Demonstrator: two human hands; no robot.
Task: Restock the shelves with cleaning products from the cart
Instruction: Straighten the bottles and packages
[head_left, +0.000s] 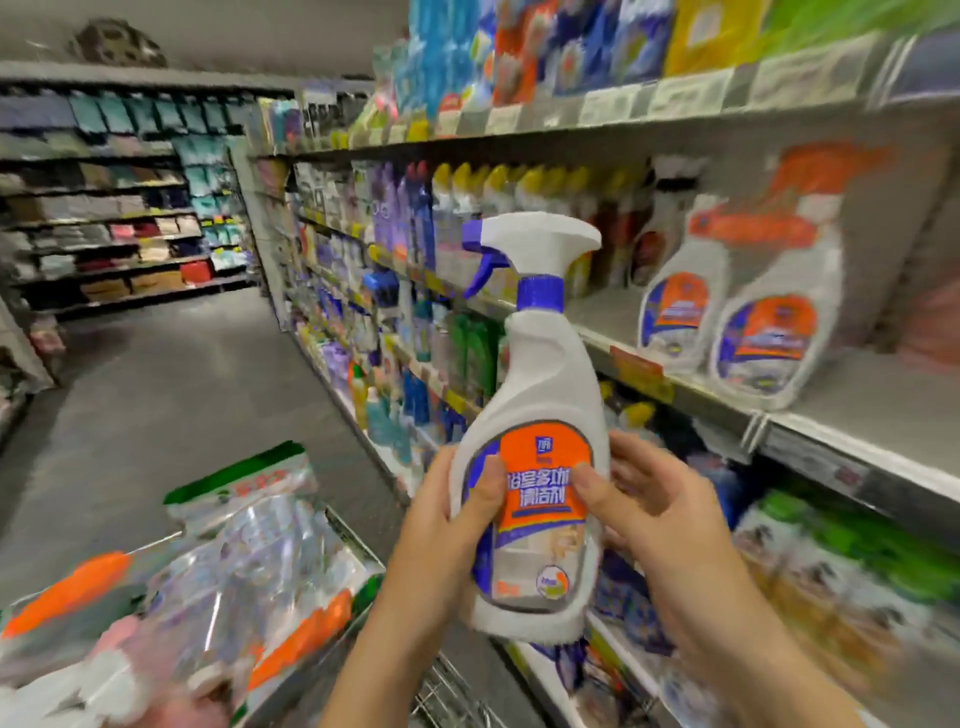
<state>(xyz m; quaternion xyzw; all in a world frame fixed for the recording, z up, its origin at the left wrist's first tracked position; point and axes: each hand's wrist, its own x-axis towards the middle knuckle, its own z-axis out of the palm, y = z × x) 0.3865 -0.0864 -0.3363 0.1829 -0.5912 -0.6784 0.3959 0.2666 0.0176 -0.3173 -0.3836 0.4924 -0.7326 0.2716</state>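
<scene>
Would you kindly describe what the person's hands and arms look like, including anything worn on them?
Both the left hand and the right hand are bare, with no gloves or rings that I can make out. The thumbnails look short and unpainted. The left forearm and right forearm are bare too, with no sleeve, watch or bracelet showing down to the picture's bottom edge.
</scene>
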